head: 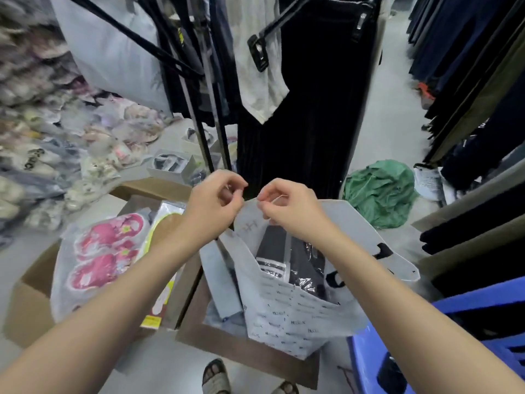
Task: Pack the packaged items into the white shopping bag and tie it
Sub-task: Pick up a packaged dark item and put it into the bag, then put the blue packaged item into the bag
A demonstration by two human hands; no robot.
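Grey floor holds one blue stool (pixel 426 336) nearest and two cardboard boxes (pixel 31 302). One white shopping bag (pixel 289 317) stands upright in the darker box, long axis vertical and mouth up, with two dark packaged items (pixel 272 251) inside. Directly above it, the left hand (pixel 216 200) and right hand (pixel 284 206), fingers curled, pinch its top edge, with hanging clothes (pixel 306 109) beyond.

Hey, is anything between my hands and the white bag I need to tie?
Nothing visible does. The left hand and right hand pinch the top of the white shopping bag; the dark packaged item sits lower inside it.
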